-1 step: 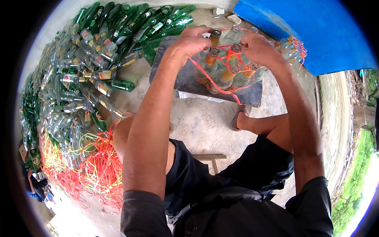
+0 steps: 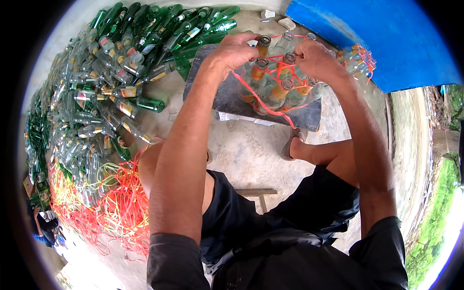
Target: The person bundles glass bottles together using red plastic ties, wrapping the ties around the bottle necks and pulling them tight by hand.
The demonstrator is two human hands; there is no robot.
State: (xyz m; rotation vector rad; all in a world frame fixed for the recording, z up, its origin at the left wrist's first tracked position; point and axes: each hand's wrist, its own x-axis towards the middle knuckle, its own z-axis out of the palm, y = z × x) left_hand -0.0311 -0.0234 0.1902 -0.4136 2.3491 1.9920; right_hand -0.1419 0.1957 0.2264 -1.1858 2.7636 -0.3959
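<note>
A cluster of clear glass bottles [image 2: 278, 96] with yellow labels stands upright on a dark board [image 2: 220, 96]. Red plastic strap [image 2: 261, 100] runs around and criss-cross between the bottle necks, and one loose end hangs at the near side. On the cluster's left, my left hand [image 2: 234, 54] is closed with curled fingers beside a neck; strap comes out from under it. Over the right side, my right hand [image 2: 316, 60] makes a fist on the strap, knuckles up. Both sets of fingertips are partly hidden.
Green and clear bottles [image 2: 111, 72] lie heaped at the left. Below them sits a tangle of red and yellow strap [image 2: 121, 208]. Another strapped bottle bundle [image 2: 357, 62] stands by a blue sheet [image 2: 386, 43] at the far right. A small wooden piece [image 2: 256, 192] is between my legs.
</note>
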